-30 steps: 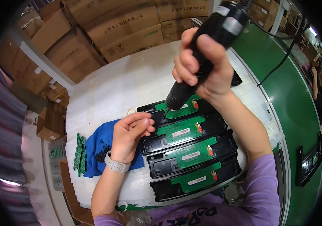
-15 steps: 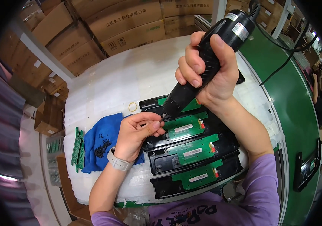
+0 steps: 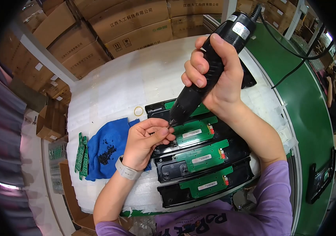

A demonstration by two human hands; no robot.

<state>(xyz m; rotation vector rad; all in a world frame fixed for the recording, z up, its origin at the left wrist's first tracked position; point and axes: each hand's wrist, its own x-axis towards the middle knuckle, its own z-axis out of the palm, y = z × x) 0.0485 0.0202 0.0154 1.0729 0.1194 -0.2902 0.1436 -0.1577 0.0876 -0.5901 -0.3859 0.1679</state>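
My right hand [image 3: 228, 84] is wrapped round a black corded electric screwdriver [image 3: 188, 101], tilted with its tip down to the left. Right at that tip, the thumb and forefinger of my left hand [image 3: 144, 139] are pinched together. Whatever they hold is too small to make out. Beneath both hands lie several black plastic housings, each carrying a green circuit board [image 3: 193, 133] with a white label and a red-and-white connector. The nearest housing [image 3: 172, 196] lies by the table's front edge. Left of my left wrist, small black screws [image 3: 107, 154] are heaped on a blue cloth [image 3: 93, 169].
Narrow green circuit boards [image 3: 81, 155] lie left of the cloth, and a yellowish ring [image 3: 138, 111] sits beyond it. Another black part [image 3: 248, 76] rests behind my right hand. Cardboard boxes [image 3: 136, 23] line the back. A green surface [image 3: 294, 94] runs along the right.
The screwdriver and my right hand have shifted slightly left, showing more of the black part behind. My left hand has moved a little to the right, still pinched at the tip.
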